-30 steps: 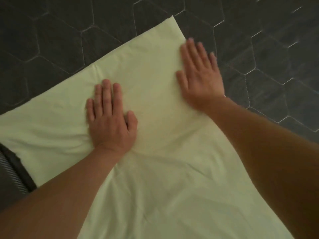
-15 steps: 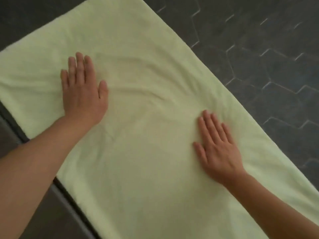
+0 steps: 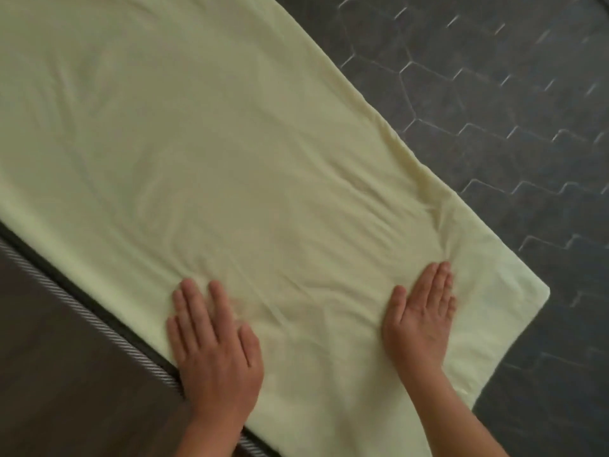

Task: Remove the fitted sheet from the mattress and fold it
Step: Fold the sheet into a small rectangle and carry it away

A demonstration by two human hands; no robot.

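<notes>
Under both palms lies the fitted sheet (image 3: 247, 143), pale yellow, already off the bed and spread as a long flat band over the dark quilted mattress (image 3: 494, 127). Judged stage: partly folded, smoothing in hand, further folds left. Left hand (image 3: 214, 344) flat, fingers straight, slightly spread, pressing cloth near its edge by the striped piping (image 3: 108, 331). Right hand (image 3: 421, 318) flat, fingers together, pressing; creases fan just beyond its fingertips (image 3: 441, 270). Neither hand holds anything

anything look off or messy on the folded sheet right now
Mostly tidy. The sheet lies flat, but creases bunch just beyond the right hand, near the sheet's right edge. The left hand rests flat near the opposite edge.
</notes>
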